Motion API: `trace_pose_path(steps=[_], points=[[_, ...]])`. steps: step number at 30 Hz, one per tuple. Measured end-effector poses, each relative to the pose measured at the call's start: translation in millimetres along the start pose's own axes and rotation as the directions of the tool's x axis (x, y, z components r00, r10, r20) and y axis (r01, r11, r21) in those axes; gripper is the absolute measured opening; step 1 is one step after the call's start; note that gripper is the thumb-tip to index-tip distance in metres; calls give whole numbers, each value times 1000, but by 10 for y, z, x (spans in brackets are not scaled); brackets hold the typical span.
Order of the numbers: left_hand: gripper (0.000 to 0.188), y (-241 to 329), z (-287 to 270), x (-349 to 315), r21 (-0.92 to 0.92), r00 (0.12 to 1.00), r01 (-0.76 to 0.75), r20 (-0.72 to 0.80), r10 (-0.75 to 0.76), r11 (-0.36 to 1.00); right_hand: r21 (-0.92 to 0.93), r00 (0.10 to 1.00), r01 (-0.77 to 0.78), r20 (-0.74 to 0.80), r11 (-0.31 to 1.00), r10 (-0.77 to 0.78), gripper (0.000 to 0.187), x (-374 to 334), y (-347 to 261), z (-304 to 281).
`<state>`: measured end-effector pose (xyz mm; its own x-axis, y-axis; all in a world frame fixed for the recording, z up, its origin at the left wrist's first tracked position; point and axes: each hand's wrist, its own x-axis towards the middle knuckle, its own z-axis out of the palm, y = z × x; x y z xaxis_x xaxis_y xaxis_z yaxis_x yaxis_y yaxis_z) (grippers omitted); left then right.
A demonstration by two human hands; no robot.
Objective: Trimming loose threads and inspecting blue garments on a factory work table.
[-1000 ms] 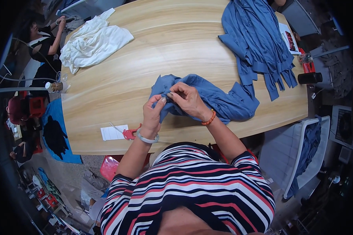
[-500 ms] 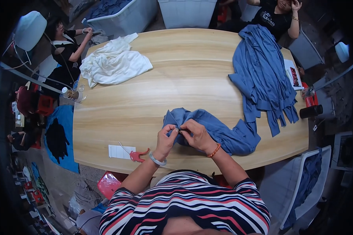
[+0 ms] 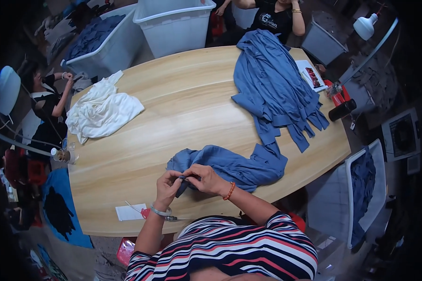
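A blue knit garment (image 3: 229,164) lies bunched near the front edge of the table, one edge of it lifted toward me. My left hand (image 3: 166,188) is closed in a pinch on that edge. Right beside it, my right hand (image 3: 205,179) pinches the same bit of cloth, the fingertips of both hands nearly meeting. What the fingertips cover is too small to make out. Below my left wrist, a red tool (image 3: 145,213) is partly hidden by the forearm, against a white paper slip (image 3: 128,212).
Several blue garments (image 3: 276,89) lie heaped at the right, touching the held one. At the left is a white garment (image 3: 103,112). A black bottle (image 3: 342,110), a white tray (image 3: 309,75) and a jar (image 3: 63,155) stand near the table's edges. Bins (image 3: 173,28) and seated people surround it.
The view has turned and shifted. Both hands have drawn the pinched edge off the garment's top toward my body, and the red tool is now more covered by my left forearm.
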<state>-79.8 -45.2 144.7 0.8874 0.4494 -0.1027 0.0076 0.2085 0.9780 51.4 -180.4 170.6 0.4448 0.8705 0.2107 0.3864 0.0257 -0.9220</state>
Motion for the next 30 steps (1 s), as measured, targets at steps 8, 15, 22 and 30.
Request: trace_pose_path(steps=[8,15,22,30], points=[[14,-104,-145,-75,-107,982,189,21,-188,976,-46,978,-110,175,993,117,20,28,44,-11],[14,-131,-149,-137,-98,977,211,7,-212,972,-110,962,-80,252,991,105,19,-10,170,38],[11,-106,-136,-218,19,983,181,-21,-180,983,-124,957,-67,273,990,99,18,-103,171,96],[7,4,81,-197,432,963,-102,-181,197,896,-84,983,-172,-76,981,166,12,-95,37,182]])
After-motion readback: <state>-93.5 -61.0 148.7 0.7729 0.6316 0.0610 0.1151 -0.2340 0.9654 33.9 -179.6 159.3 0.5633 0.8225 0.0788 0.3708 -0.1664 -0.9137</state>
